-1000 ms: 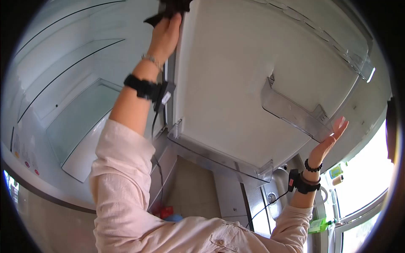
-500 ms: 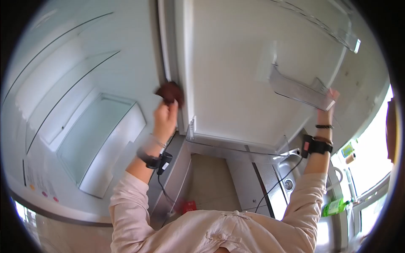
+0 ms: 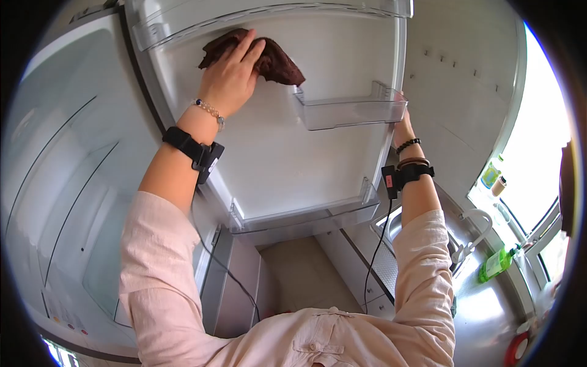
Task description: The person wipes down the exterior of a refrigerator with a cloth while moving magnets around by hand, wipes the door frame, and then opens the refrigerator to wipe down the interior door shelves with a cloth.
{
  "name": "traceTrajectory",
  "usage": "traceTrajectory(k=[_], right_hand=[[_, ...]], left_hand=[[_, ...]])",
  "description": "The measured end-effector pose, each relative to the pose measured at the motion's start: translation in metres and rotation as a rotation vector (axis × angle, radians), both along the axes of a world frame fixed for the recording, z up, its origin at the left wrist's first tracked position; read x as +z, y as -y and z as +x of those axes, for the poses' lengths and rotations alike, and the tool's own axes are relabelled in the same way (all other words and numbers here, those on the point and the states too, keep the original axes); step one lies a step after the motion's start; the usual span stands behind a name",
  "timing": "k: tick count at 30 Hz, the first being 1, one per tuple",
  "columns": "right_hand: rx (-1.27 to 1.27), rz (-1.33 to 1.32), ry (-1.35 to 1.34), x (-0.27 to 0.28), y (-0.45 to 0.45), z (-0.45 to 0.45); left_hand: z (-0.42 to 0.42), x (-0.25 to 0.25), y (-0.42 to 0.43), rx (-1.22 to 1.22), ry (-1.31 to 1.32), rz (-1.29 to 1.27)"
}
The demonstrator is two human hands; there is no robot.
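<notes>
One outstretched left hand (image 3: 229, 85), fingers slightly apart, lay over a crumpled dark-brown cloth (image 3: 278, 63) on the white refrigerator door panel (image 3: 275, 159); both had come off its side edge (image 3: 147, 79), apparently shifting work inward. Beside a clear plastic bin (image 3: 342, 114), the right hand (image 3: 402, 129) showed no readable grip.

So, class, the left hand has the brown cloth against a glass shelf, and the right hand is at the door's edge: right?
The surface is wrong: in the head view, the left hand has the brown cloth against the door's inner panel. The rest stands.
</notes>
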State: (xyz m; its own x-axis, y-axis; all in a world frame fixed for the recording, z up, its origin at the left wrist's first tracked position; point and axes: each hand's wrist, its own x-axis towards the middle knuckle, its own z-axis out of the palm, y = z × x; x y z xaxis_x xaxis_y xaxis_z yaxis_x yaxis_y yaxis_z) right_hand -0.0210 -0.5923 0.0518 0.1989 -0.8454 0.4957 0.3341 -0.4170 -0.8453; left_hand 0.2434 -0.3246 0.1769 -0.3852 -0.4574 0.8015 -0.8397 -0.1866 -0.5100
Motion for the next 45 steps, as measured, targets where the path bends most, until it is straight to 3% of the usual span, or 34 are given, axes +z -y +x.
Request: traceTrajectory(k=[2,4,7,12,15,17,18,21,23,25,27,29,30,31,33,35,37,39,41,45], right_hand=[[0.027,-0.004,-0.069,0.0,0.013,0.002],[-0.221,-0.058,-0.105,-0.012,0.03,0.004],[-0.183,-0.101,-0.043,-0.017,0.037,0.008],[-0.167,-0.198,-0.07,-0.02,0.039,0.006],[-0.187,-0.279,-0.036,-0.024,0.042,0.007],[-0.179,-0.28,-0.034,-0.025,0.041,0.004],[-0.199,-0.297,-0.029,-0.025,0.037,0.004],[-0.181,-0.275,0.007,-0.019,0.027,0.002],[-0.153,-0.229,-0.003,-0.017,0.025,0.001],[-0.14,-0.224,0.008,-0.019,0.031,0.003],[-0.137,-0.238,0.015,-0.024,0.041,0.005],[-0.193,-0.272,0.029,-0.025,0.044,0.007],[-0.19,-0.253,0.028,-0.024,0.043,0.009],[-0.189,-0.237,0.03,-0.024,0.043,0.009],[-0.23,-0.263,0.037,-0.022,0.037,0.007],[-0.157,-0.266,0.086,-0.02,0.031,0.006],[-0.144,-0.217,0.091,-0.019,0.023,0.006],[-0.131,-0.282,0.149,-0.022,0.032,0.008],[-0.159,-0.293,0.152,-0.023,0.031,0.007],[-0.094,-0.182,0.136,-0.021,0.031,0.004]], left_hand=[[-0.013,0.011,0.025,-0.105,-0.062,-0.004],[-0.026,0.021,0.057,-0.165,-0.013,0.042],[-0.051,0.035,0.076,-0.275,0.027,0.08],[-0.094,0.053,0.116,-0.304,0.002,0.43],[-0.115,0.057,0.13,-0.264,0.023,0.559],[-0.125,0.059,0.131,-0.017,0.112,0.746],[-0.117,0.06,0.127,-0.059,0.198,0.733],[-0.109,0.068,0.105,0.131,0.096,0.825],[-0.091,0.072,0.084,0.144,-0.047,0.719],[-0.05,0.069,0.068,-0.016,0.037,0.492],[-0.035,0.053,0.039,0.103,0.063,0.447],[-0.015,0.024,0.019,0.078,-0.177,0.226],[0.002,0.005,0.014,0.032,-0.121,0.033],[0.023,-0.018,0.01,0.061,-0.209,-0.034],[0.027,-0.08,0.002,0.129,-0.145,-0.139],[0.01,-0.139,-0.001,0.265,-0.191,0.05],[-0.018,-0.164,-0.009,0.309,-0.345,0.392],[-0.015,-0.16,-0.01,0.236,-0.25,0.519],[-0.014,-0.141,-0.008,0.429,-0.152,0.675],[-0.007,-0.139,0.021,0.169,-0.015,0.309]])
